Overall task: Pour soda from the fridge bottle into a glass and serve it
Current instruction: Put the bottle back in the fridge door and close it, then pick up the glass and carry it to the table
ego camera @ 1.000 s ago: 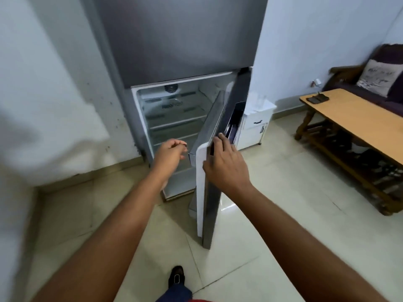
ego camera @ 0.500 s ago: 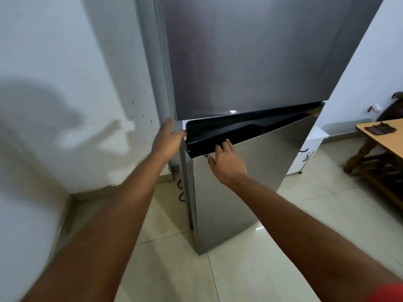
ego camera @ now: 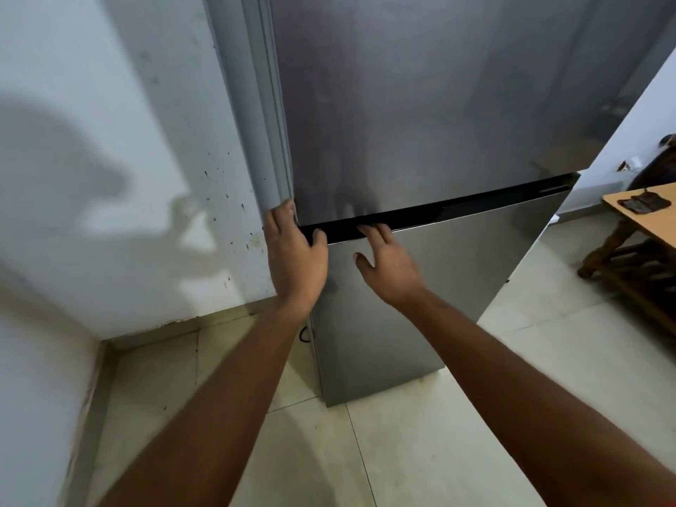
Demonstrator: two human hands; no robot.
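Observation:
A tall grey fridge [ego camera: 420,104] fills the middle of the head view, and its lower door [ego camera: 457,287] lies shut against the body. A black handle recess [ego camera: 475,210] runs along that door's top edge. My left hand [ego camera: 294,258] lies over the door's top left corner, fingers up the fridge's side and thumb at the recess. My right hand [ego camera: 387,265] is flat on the door front, fingers spread, fingertips touching the recess. Neither hand holds anything. No bottle or glass is in view.
A stained white wall [ego camera: 109,177] stands close on the left and meets the tiled floor [ego camera: 420,451]. At the right edge is a wooden table [ego camera: 647,228] with a dark flat object [ego camera: 643,203] on it.
The lower fridge door swung from wide open to fully shut, with my right hand pushing it. My left hand moved from the open compartment to the door's top left corner.

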